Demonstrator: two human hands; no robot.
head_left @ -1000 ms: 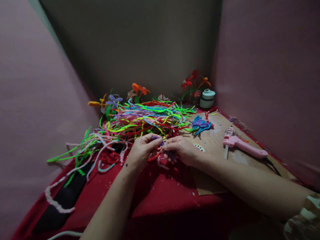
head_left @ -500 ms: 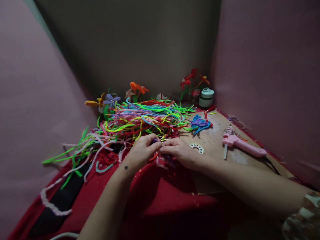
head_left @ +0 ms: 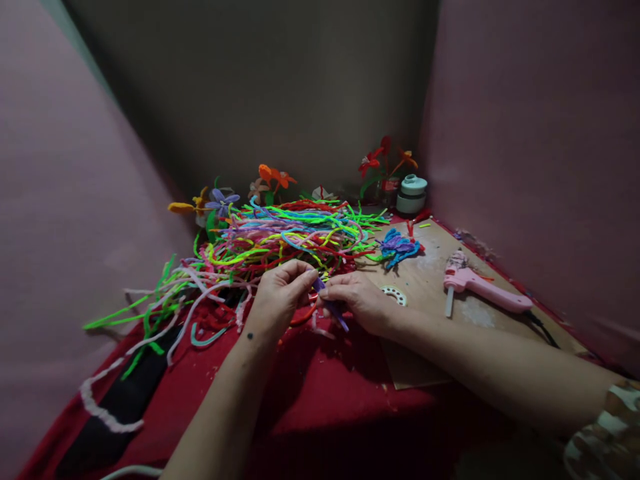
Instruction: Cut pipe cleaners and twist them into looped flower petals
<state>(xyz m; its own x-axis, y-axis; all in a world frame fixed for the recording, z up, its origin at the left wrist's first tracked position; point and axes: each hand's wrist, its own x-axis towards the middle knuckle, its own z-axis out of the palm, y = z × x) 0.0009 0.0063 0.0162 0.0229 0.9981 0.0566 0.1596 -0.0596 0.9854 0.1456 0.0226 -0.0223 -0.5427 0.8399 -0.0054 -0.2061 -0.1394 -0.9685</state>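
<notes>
Both hands meet just below the centre of the frame, each closed in a small pinch on one purple fuzzy stem (head_left: 319,285). The left hand (head_left: 285,293), left of centre, has its thumb and index finger brought together at the stem's upper end; its other fingers are mostly hidden behind them. The right hand (head_left: 359,300), just right of centre, grips farther down with thumb and fingertips, the rest of the fingers curled under — how tightly, I cannot tell. The stem slants between them, its lower tip poking out beneath the right hand.

Behind the hands, across the middle of the frame, spreads a heap of coloured stems (head_left: 300,230), with strands trailing to the left over a red cloth (head_left: 320,393). Right of centre, a brown board (head_left: 430,267) carries a blue and purple bundle (head_left: 399,248), a pale ring with holes (head_left: 401,297) close by the right hand, and a pink glue gun (head_left: 487,291) farther right. Fuzzy orange flowers (head_left: 277,177) stand behind the heap.
</notes>
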